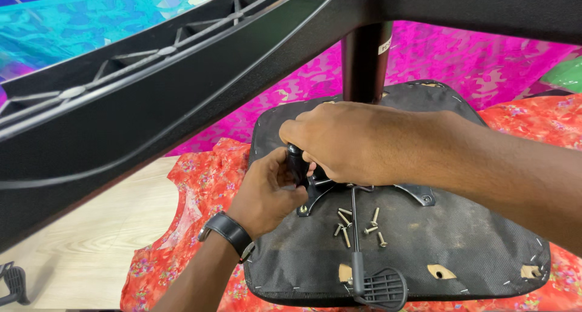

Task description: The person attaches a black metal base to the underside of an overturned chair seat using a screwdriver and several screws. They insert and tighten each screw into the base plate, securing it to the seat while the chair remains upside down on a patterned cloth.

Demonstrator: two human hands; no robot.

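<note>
Right now both hands meet at the mounting plate [339, 194] of an upturned office chair seat [424, 239], black fabric underside facing up, lying on red floral cloth [200, 184] on the floor. Left hand [267, 194], with a black wristwatch [227, 232], is curled around a short black knob [296, 163] at the plate's left edge; the knob's long axis stands roughly upright, tilted slightly. Right hand [345, 142] comes in from the right and lies over the top of the knob and plate, fingers bent down; cannot tell if it grips the knob or just presses on it. Left hand is the nearer one, wrapped directly on the knob. Gas lift column [364, 63] rises from behind the right hand up to the black star base [151, 87], which crosses the upper view. About 6 loose screws [357, 224] lie just below the plate, apart from both hands. Lever rod with black paddle handle [379, 288] runs from the plate toward the seat's near edge
</note>
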